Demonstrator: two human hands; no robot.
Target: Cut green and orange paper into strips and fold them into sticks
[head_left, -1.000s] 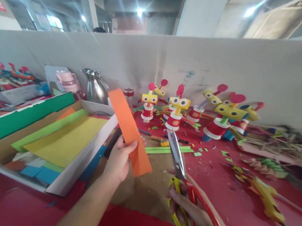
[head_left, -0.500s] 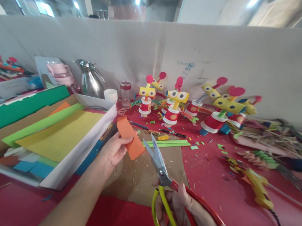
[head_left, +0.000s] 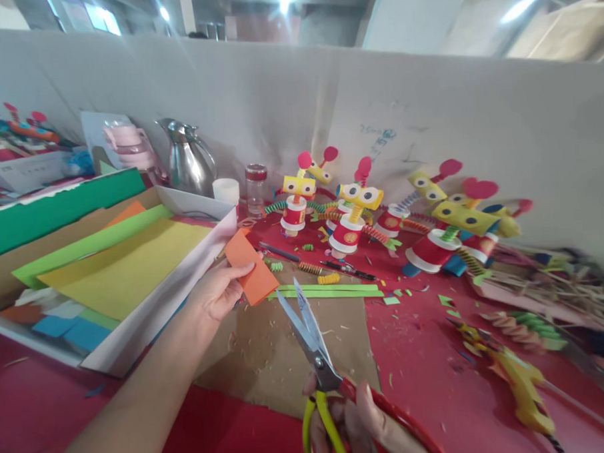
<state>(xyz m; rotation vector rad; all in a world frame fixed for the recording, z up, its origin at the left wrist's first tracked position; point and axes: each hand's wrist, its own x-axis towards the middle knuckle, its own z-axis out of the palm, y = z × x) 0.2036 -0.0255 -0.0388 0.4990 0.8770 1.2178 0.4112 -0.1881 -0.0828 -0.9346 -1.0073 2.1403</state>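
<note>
Right hand clamped around handles of scissors, blades parted. Left hand pinching orange paper at scissors' 11 o'clock, blade tip just beside edge, contact unclear. Green strips at 12 o'clock. Farther, red cup figures at 1 o'clock.

Scissors, glue gun and cup figures mark a craft workshop.

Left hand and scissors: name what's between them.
In the head view, orange paper, pinched by the left hand, lies between that hand and the scissors.
</note>
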